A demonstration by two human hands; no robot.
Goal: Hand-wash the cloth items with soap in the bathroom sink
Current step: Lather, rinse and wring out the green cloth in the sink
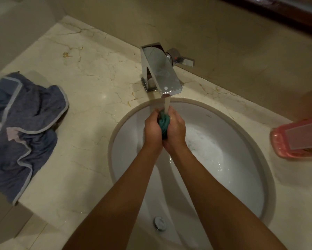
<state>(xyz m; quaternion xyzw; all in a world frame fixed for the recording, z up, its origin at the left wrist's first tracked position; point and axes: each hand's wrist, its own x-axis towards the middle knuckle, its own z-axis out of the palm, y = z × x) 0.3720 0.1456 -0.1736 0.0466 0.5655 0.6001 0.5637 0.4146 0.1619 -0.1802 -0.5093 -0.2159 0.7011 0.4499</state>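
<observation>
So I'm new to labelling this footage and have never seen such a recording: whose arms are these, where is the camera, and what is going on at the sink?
There is no machine here. The camera sits on a person's head and looks down, so the two bare arms are that person's own. The left hand and right hand together grip a bunched teal cloth under water running from the chrome faucet, over the white sink, which holds foamy water. On the marble counter, a blue-grey garment lies to the left and a pink container stands to the right.
</observation>
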